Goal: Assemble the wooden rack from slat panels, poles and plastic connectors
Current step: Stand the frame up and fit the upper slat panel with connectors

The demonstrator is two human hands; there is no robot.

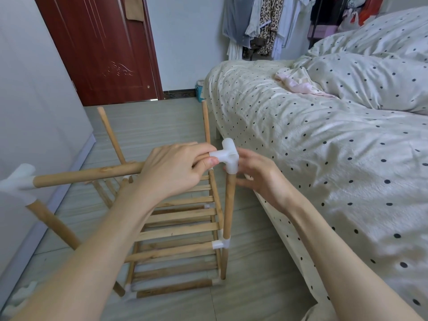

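Rack (180, 230) of pale wood stands half-built on the floor (254, 286) beside the bed (324, 140), its slat shelves stacked low. The left hand (171, 167) reaches in from the lower left, fingers curled round a horizontal pole (88, 174), its thumb and forefinger at the side socket of a white plastic connector (228, 158). That pole runs left to right, with another connector on its far left end. The right hand (259, 177) cups the connector from the right, fingers loosely curled against it. An upright pole (228, 209) rises into the connector's bottom socket.
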